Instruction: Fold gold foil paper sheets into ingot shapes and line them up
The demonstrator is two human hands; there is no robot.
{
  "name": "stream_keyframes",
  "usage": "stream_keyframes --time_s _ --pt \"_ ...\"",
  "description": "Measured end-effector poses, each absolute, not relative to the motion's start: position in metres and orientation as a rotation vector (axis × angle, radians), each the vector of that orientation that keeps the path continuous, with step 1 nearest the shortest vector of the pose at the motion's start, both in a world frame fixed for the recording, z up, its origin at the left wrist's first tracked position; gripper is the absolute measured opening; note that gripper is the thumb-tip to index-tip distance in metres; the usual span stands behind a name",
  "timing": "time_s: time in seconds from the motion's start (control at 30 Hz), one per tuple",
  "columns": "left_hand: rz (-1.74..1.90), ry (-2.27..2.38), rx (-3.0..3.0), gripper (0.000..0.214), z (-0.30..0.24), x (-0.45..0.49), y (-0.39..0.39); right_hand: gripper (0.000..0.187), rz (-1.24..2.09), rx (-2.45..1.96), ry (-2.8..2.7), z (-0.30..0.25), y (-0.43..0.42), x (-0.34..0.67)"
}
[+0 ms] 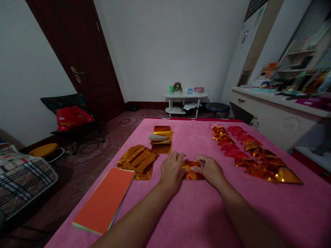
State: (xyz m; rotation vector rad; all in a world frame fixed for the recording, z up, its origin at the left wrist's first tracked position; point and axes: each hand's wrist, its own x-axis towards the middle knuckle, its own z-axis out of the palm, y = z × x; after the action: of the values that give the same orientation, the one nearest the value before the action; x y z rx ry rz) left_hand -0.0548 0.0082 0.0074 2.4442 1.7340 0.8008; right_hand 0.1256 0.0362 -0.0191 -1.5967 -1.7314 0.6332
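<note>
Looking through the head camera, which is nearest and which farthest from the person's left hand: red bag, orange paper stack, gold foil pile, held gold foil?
1. Held gold foil: touching the left hand, on its right.
2. Gold foil pile: just left of that hand.
3. Orange paper stack: farther left, closer to the camera.
4. Red bag: far left, on the dark chair.

The gold sheet (191, 175) is glossy, creased foil; the gold pile (136, 160) looks like crinkled, shiny foil too; the orange stack (107, 199) is smooth, matt paper; the worktop (191, 213) wears soft-looking matt cloth; the door handle (77, 74) looks like shiny metal.
</note>
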Motion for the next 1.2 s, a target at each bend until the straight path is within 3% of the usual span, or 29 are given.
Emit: stream_keyframes --time_s 0.1,0.27,0.47,0.67,1.2 --pt "0.925 1.585 2.463 0.054 0.005 -0.059 0.023 0.014 0.626 -1.609 -1.746 -0.020 0.037 0.126" --pt "0.949 1.307 2.198 0.016 -0.016 -0.066 0.053 0.016 0.607 -1.675 -1.773 -0.020 0.038 0.125" --pt "1.000 1.311 2.060 0.014 -0.026 -0.063 0.057 0.017 0.591 -1.675 -1.783 -0.020 0.038 0.123" --pt "1.032 1.294 2.255 0.012 -0.008 -0.058 0.046 0.013 0.569 -1.320 -1.839 -0.018 0.036 0.111" --pt "1.056 1.526 2.101 0.012 -0.017 -0.067 0.042 0.019 0.612 -1.437 -1.758 -0.018 0.038 0.122"
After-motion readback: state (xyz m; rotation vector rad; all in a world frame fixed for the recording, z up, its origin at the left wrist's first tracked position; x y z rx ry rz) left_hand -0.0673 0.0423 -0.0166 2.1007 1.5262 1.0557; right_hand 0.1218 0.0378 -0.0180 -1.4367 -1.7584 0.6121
